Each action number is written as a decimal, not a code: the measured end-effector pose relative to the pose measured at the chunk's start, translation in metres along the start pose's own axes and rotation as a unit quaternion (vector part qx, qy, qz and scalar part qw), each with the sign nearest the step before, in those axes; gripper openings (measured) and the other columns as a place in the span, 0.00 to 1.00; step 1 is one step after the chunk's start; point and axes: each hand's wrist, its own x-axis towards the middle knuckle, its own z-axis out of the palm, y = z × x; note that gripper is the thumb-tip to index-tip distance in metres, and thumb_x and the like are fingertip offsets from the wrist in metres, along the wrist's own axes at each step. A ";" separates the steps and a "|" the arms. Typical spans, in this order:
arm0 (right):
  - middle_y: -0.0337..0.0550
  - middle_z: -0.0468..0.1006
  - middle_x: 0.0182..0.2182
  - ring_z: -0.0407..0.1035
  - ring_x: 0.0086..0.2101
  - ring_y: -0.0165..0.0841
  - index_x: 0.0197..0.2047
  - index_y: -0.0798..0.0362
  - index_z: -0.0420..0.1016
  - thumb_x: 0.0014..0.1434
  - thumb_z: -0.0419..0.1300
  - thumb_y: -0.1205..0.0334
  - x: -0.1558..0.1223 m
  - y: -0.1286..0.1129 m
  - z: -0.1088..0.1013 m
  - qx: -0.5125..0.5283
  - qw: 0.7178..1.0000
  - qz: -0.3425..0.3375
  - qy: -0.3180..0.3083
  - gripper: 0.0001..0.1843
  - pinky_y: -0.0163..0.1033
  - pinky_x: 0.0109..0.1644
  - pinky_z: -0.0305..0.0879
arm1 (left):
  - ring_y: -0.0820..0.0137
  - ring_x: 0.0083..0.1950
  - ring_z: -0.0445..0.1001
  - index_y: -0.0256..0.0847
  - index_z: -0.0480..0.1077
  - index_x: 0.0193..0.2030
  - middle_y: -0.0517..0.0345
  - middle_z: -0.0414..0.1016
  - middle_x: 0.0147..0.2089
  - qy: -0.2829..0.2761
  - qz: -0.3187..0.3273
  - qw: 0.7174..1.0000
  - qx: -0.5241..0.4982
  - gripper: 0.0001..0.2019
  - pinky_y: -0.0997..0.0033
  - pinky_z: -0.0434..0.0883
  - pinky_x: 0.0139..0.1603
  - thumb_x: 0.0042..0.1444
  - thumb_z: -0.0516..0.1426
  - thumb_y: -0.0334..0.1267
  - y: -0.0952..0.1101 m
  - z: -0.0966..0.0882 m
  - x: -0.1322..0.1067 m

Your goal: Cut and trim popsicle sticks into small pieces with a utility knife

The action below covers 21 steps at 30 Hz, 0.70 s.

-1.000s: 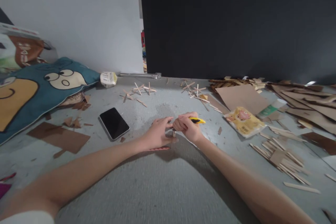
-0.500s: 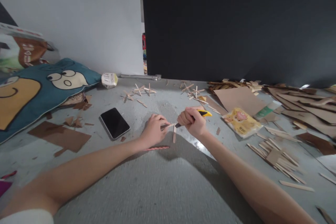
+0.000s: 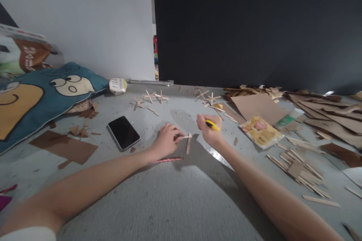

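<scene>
In the head view my left hand [image 3: 168, 140] rests low over the table, its fingers pinching a thin wooden stick [image 3: 186, 136] that pokes out to the right. That stick's tip meets the upper end of a second wooden stick [image 3: 188, 145], which lies nearly upright in view. To the right, my right hand [image 3: 207, 130] is closed around a yellow utility knife [image 3: 212, 124]; its blade is hidden from sight. A red braided cord [image 3: 168, 159] lies beside my left wrist.
A phone [image 3: 123, 132] lies left of my left hand. Stick crosses [image 3: 161, 97] stand behind. A yellow packet [image 3: 260, 131], a glue tube [image 3: 288, 118] and loose sticks [image 3: 299, 171] are at right. A blue cushion [image 3: 48, 109] and brown card [image 3: 65, 146] occupy the left.
My right hand has moved a little right, away from the sticks, and turned with the knife. My left hand stays nearly in place, still pinching the stick.
</scene>
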 end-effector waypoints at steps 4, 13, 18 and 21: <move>0.34 0.55 0.18 0.43 0.24 0.30 0.20 0.49 0.60 0.57 0.68 0.60 0.010 -0.017 -0.010 -0.321 0.943 0.002 -0.087 0.22 0.43 0.32 0.40 | 0.57 0.54 0.76 0.47 0.84 0.46 0.52 0.83 0.46 0.001 0.019 1.000 -0.001 0.14 0.54 0.71 0.59 0.64 0.58 0.27 -0.002 0.002 0.001; 0.34 0.65 0.18 0.54 0.22 0.29 0.19 0.49 0.61 0.54 0.74 0.61 0.015 -0.003 -0.021 -0.449 0.861 0.061 -0.230 0.25 0.39 0.30 0.44 | 0.58 0.53 0.76 0.46 0.85 0.45 0.53 0.83 0.44 0.006 -0.001 1.000 -0.004 0.14 0.54 0.72 0.60 0.63 0.59 0.27 0.000 0.002 0.003; 0.31 0.62 0.16 0.52 0.23 0.29 0.19 0.49 0.60 0.53 0.75 0.59 0.017 0.004 -0.017 -0.436 0.865 0.068 -0.239 0.26 0.40 0.30 0.44 | 0.58 0.53 0.78 0.46 0.85 0.43 0.53 0.83 0.44 0.001 0.008 1.000 -0.025 0.15 0.54 0.72 0.60 0.62 0.58 0.25 -0.004 0.004 0.003; 0.31 0.60 0.17 0.49 0.24 0.28 0.19 0.50 0.59 0.53 0.75 0.56 0.017 0.001 -0.018 -0.432 0.867 0.064 -0.240 0.27 0.40 0.30 0.43 | 0.58 0.54 0.78 0.46 0.83 0.46 0.53 0.83 0.46 0.008 0.009 0.999 -0.046 0.15 0.54 0.73 0.60 0.62 0.58 0.26 -0.003 0.005 0.002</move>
